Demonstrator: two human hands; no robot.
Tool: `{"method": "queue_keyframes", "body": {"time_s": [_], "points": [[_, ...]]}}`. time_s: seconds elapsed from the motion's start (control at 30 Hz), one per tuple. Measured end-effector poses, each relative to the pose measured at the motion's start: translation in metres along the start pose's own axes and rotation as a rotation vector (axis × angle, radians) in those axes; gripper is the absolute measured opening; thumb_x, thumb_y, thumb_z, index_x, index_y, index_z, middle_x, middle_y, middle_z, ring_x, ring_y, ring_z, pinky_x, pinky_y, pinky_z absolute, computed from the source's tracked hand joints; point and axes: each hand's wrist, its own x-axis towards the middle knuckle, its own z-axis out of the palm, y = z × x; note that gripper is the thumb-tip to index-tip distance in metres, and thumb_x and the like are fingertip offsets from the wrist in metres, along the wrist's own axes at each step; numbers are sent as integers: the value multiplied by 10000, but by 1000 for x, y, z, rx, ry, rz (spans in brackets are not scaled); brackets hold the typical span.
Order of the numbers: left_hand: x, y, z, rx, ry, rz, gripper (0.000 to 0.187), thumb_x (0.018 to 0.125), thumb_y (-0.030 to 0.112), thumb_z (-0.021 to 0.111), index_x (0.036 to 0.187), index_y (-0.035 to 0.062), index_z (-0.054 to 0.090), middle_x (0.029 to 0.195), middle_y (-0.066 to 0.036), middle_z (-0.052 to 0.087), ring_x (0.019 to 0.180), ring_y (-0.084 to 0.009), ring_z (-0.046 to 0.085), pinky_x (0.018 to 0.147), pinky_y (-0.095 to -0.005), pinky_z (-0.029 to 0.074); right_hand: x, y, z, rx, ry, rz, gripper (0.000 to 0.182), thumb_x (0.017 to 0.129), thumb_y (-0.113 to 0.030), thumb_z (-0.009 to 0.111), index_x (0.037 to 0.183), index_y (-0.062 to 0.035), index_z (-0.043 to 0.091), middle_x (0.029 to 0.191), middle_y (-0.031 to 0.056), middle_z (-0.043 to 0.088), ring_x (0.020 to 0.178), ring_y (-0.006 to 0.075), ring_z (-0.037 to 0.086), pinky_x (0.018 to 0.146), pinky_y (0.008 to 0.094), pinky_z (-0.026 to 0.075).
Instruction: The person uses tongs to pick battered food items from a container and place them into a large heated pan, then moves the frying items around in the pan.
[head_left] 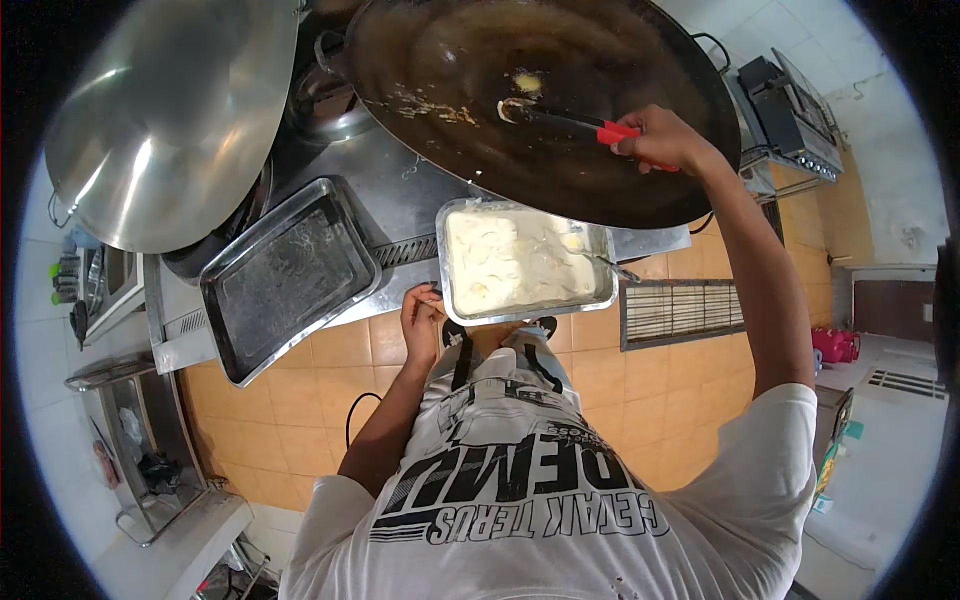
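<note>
At one o'clock my right hand (655, 140) clasps red-handled tongs (572, 122) over the food-flecked round wok (610, 190); left hand (421, 318) half-curled, hold unclear.

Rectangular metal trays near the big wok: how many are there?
2: the dark tray, left of the left hand, and the pale-filled tray, right of that hand. Others may be hidden.

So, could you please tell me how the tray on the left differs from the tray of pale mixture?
The left tray shows only some pale residue on its dark floor, while the mixture tray is spread with a thick, pale mixture. The left tray lies slanted to the person; the mixture tray sits nearly square on. Both are rectangular, with rounded corners and a shiny rim.
</note>
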Motion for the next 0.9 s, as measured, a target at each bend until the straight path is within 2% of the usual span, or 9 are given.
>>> {"method": "queue_keyframes", "body": {"time_s": [0.07, 0.17, 0.27, 0.37, 0.47, 0.67, 0.77, 0.9], "points": [[0, 1, 1, -1, 1, 0, 254, 829, 27, 431, 1066, 21, 522, 870, -21, 569, 709, -78, 471, 647, -210, 389, 7, -10, 3, -121, 13, -8, 362, 739, -234, 685, 997, 15, 637, 697, 68, 629, 505, 134, 588, 516, 269, 457], [0, -1, 0, -3, 11, 2, 262, 829, 19, 424, 1073, 16, 519, 874, -27, 572, 707, -81, 471, 654, -211, 394, 12, -19, 4, -139, -52, -7, 373, 738, -242, 687, 1003, 16, 638, 658, 78, 620, 503, 138, 593, 518, 281, 467], [0, -1, 1, -34, 11, 1, 270, 830, 15, 416, 1081, 13, 516, 877, -36, 575, 710, -85, 478, 659, -215, 402, 13, -22, 6, -121, -39, -8, 393, 735, -267, 688, 1004, 15, 638, 703, 82, 627, 513, 140, 592, 519, 268, 459], [-1, -2, 0, -37, 2, 14, 278, 831, 13, 404, 1086, 10, 515, 878, -43, 577, 713, -89, 485, 661, -218, 408, 12, -23, -4, -85, -106, 23, 446, 727, -306, 703, 1044, 1, 639, 861, 133, 663, 645, 173, 660, 594, 287, 518], [0, -3, 0, -30, 2, 27, 284, 833, 10, 393, 1090, 8, 514, 879, -46, 577, 710, -91, 487, 661, -218, 411, 5, -18, -11, 55, -110, 12, 462, 727, -305, 680, 1071, -2, 622, 864, 78, 634, 542, 117, 575, 513, 232, 425], [0, -1, 0, 9, -6, 35, 280, 835, 0, 380, 1080, 17, 513, 888, -46, 572, 706, -90, 484, 653, -217, 408, -18, -8, -33, 201, -51, 7, 486, 766, -308, 651, 1152, -19, 583, 914, 48, 651, 531, 88, 554, 474, 200, 406], [1, -3, 0, 20, -9, 24, 274, 832, -2, 378, 1069, 26, 514, 886, -43, 568, 707, -89, 480, 648, -217, 402, -27, -7, -35, 254, -66, 88, 479, 803, -324, 632, 1171, -25, 561, 944, 48, 661, 523, 78, 547, 438, 187, 401], [0, -1, 0, 19, -22, 19, 260, 836, 6, 389, 1063, 29, 513, 882, -39, 564, 710, -89, 473, 648, -218, 392, -20, -6, -25, 371, -208, 182, 474, 835, -347, 614, 1177, -29, 530, 950, 74, 666, 519, 73, 545, 401, 184, 401]]}}
